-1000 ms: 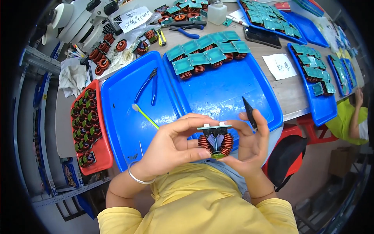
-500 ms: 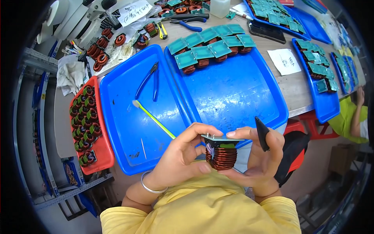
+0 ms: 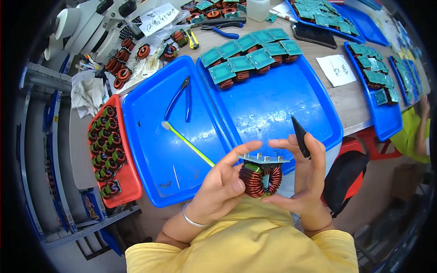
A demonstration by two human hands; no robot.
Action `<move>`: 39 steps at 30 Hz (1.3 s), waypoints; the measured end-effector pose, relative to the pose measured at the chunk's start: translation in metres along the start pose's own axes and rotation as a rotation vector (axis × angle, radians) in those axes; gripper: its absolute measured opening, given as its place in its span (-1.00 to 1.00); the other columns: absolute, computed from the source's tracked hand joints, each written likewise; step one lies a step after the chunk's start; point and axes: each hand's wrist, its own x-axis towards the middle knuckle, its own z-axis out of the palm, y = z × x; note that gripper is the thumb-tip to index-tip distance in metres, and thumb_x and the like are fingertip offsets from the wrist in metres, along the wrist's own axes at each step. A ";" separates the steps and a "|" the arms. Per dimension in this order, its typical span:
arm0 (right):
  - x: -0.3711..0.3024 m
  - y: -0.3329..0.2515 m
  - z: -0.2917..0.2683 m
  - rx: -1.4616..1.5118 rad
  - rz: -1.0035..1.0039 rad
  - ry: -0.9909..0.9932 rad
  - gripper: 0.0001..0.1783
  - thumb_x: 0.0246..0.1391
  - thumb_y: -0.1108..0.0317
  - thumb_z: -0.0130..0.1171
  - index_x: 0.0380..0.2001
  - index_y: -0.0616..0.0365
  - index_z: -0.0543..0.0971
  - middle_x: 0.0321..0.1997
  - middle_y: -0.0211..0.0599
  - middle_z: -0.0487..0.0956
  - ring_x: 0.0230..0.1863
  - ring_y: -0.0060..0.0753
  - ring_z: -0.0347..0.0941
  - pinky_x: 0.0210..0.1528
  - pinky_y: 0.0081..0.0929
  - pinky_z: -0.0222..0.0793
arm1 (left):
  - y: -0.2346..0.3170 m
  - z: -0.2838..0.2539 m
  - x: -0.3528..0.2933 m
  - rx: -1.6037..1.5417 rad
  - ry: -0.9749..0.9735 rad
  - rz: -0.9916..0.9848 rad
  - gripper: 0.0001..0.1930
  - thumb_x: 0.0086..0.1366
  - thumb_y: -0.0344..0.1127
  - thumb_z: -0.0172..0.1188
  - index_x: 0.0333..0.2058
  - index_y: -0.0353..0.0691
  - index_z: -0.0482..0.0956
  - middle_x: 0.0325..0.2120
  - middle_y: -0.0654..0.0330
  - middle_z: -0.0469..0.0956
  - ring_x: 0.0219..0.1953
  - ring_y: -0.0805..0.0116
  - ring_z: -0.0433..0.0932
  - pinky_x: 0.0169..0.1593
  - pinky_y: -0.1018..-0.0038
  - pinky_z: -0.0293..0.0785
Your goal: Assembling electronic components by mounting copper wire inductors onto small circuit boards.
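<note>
A copper-wound toroidal coil (image 3: 253,182) with a small green circuit board (image 3: 265,159) on top is held up in front of my chest, over the trays' near edge. Metal pins stand up from the board, and the ring's opening now shows. My left hand (image 3: 217,191) grips the coil's left side, thumb on the windings. At its lower right rests the thumb of my right hand (image 3: 311,186), whose raised index finger is off the board. That hand also has a black pointed tool (image 3: 300,136), like tweezers, tucked between its fingers, tip upward.
Blue-handled cutters (image 3: 188,107) and a green-handled brush (image 3: 189,144) lie in the left blue tray (image 3: 150,193). Finished-looking boards (image 3: 241,63) line the far end of the right blue tray (image 3: 291,93). A red tray (image 3: 129,182) holds several coils; another person's sleeve (image 3: 412,136) shows far right.
The coil has been turned, so its ring opening faces my view instead of its wound side. My fingers have lifted from the board's top edge.
</note>
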 end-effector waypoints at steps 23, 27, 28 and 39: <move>-0.009 0.000 0.003 0.166 0.002 0.158 0.11 -0.50 0.48 0.49 0.15 0.34 0.03 0.07 -0.02 0.13 -0.11 -0.20 0.45 -0.02 -0.34 0.29 | -0.010 -0.009 -0.001 -0.108 -0.094 -0.090 -0.33 0.20 -0.18 0.09 0.17 -0.26 -0.06 0.05 0.01 0.23 0.11 0.18 0.25 0.11 0.28 0.23; -0.009 -0.001 0.000 0.142 -0.031 0.151 0.11 -0.50 0.49 0.49 0.14 0.35 0.03 0.07 -0.02 0.13 -0.12 -0.20 0.45 -0.03 -0.34 0.30 | -0.008 -0.009 -0.002 -0.080 -0.071 -0.104 -0.36 0.22 -0.23 0.07 0.16 -0.26 -0.04 0.01 0.04 0.26 0.07 0.23 0.29 0.09 0.31 0.26; -0.009 -0.002 0.000 0.136 -0.035 0.152 0.10 -0.51 0.48 0.49 0.14 0.34 0.04 0.06 -0.03 0.14 -0.12 -0.21 0.45 -0.03 -0.34 0.29 | -0.007 -0.009 -0.003 -0.081 -0.059 -0.102 -0.40 0.22 -0.26 0.06 0.15 -0.26 -0.02 0.01 0.05 0.27 0.07 0.24 0.29 0.09 0.32 0.27; -0.009 -0.012 -0.006 -0.106 -0.007 0.032 -0.03 -0.39 0.24 0.45 0.10 0.31 0.17 0.05 -0.06 0.26 -0.02 -0.12 0.28 -0.03 -0.39 0.27 | -0.009 -0.002 0.002 0.277 0.083 0.170 -0.56 0.09 -0.61 0.12 -0.05 -0.31 0.19 -0.12 0.05 0.35 -0.08 0.34 0.40 -0.03 0.43 0.37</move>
